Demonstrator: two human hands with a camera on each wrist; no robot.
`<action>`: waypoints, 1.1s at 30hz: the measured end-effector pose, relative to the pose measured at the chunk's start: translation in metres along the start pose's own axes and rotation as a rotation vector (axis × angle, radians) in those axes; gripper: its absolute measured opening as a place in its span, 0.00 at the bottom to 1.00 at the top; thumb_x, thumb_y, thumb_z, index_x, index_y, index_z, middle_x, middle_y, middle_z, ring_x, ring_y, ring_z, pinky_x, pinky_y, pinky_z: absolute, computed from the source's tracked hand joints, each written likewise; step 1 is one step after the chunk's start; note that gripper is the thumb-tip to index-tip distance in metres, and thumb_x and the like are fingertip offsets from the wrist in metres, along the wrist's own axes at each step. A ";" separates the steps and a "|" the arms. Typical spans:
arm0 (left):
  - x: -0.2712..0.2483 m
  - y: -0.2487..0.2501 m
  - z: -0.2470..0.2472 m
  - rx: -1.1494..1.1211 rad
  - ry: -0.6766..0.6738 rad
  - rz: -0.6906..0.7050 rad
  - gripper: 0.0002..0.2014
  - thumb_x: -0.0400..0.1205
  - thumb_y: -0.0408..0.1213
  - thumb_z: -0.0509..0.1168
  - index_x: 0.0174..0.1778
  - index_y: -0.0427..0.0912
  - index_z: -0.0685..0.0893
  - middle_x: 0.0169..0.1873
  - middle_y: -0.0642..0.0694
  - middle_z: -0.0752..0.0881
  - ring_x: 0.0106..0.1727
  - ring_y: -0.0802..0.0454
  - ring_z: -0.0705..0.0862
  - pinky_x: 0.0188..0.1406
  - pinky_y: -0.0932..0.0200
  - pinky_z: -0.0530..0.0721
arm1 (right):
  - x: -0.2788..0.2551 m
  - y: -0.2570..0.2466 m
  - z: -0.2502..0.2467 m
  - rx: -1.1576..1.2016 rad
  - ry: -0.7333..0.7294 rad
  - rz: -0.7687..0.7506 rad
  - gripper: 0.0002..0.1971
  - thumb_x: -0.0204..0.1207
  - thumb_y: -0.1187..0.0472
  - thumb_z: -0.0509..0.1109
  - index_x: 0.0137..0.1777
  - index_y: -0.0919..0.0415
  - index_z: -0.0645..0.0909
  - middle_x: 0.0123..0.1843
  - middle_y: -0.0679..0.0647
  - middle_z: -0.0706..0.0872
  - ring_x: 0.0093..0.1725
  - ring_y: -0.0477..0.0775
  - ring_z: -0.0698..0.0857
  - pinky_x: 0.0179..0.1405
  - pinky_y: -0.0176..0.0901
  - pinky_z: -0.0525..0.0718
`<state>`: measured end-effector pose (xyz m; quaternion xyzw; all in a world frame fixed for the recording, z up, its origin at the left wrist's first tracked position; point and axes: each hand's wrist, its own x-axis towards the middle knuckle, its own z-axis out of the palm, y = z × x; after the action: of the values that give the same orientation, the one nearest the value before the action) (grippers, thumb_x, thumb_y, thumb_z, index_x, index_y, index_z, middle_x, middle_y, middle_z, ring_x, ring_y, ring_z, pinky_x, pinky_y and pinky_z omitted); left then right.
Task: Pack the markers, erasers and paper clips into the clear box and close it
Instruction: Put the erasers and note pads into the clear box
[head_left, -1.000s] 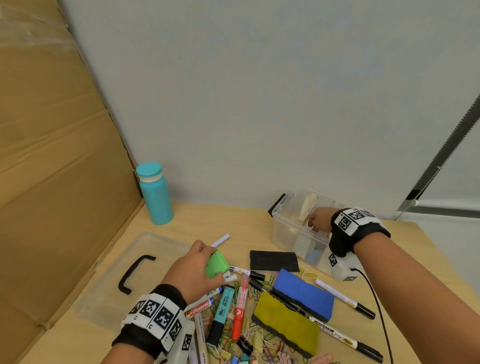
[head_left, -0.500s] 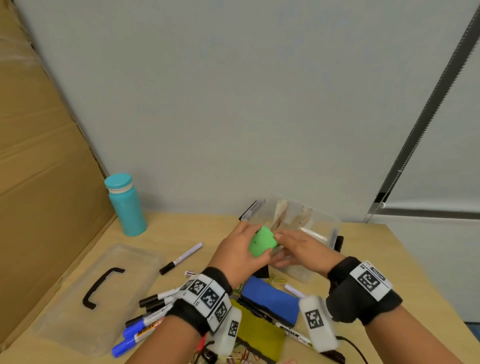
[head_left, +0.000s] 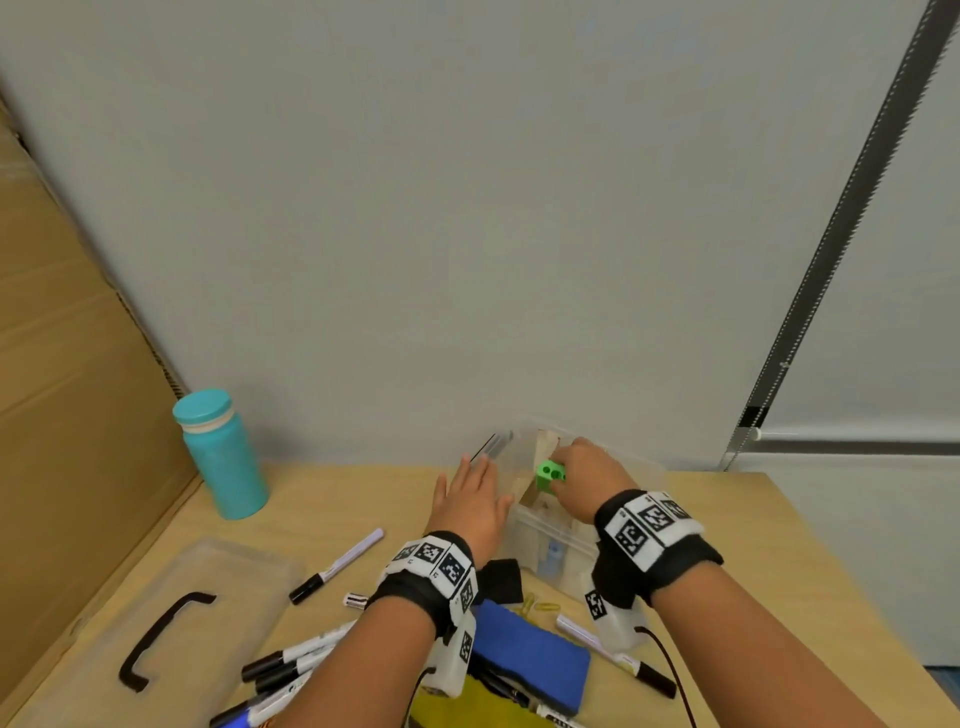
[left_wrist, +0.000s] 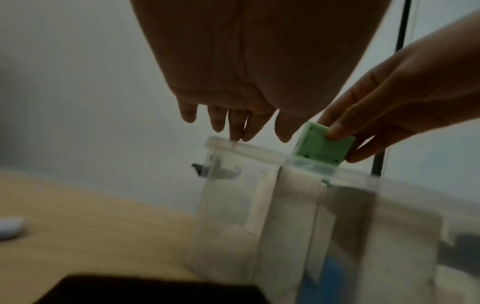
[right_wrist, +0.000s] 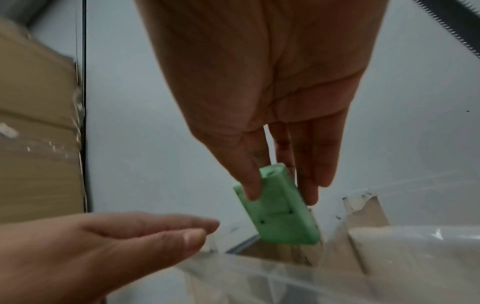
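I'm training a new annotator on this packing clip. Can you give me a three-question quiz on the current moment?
1. True or false: the right hand pinches the green block over the clear box.
2. The left hand is: A) gripping a marker, B) open beside the box, C) resting on the lid.
3. Fill in: the box's lid, with its black handle, lies on the table near the teal ____.

Key:
1. True; thumb and fingers hold it at the rim.
2. B; its fingers are straight and hold nothing.
3. Bottle.
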<state>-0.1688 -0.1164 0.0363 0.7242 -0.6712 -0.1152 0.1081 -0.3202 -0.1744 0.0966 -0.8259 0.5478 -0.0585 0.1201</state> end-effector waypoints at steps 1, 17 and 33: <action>0.000 -0.003 0.005 0.014 -0.025 -0.010 0.28 0.88 0.50 0.39 0.84 0.43 0.47 0.84 0.49 0.44 0.84 0.51 0.39 0.83 0.43 0.41 | 0.007 -0.001 0.006 -0.064 -0.033 0.010 0.14 0.79 0.63 0.63 0.63 0.60 0.82 0.63 0.59 0.81 0.59 0.60 0.83 0.59 0.49 0.82; -0.004 -0.010 0.005 0.032 -0.055 0.022 0.28 0.88 0.50 0.38 0.84 0.44 0.42 0.83 0.51 0.37 0.83 0.53 0.34 0.81 0.40 0.35 | 0.020 -0.020 0.014 -0.401 -0.454 0.156 0.42 0.73 0.55 0.73 0.83 0.59 0.56 0.79 0.61 0.69 0.76 0.62 0.70 0.76 0.54 0.68; -0.021 -0.031 -0.025 -0.319 0.023 0.109 0.25 0.89 0.49 0.42 0.84 0.52 0.50 0.84 0.54 0.48 0.84 0.59 0.45 0.84 0.53 0.49 | 0.013 0.007 0.008 -0.105 -0.251 0.046 0.23 0.80 0.68 0.58 0.74 0.53 0.74 0.71 0.52 0.80 0.69 0.54 0.79 0.72 0.48 0.75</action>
<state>-0.1333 -0.0926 0.0507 0.6618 -0.6814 -0.2060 0.2352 -0.3200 -0.1879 0.0869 -0.8191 0.5496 0.0768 0.1455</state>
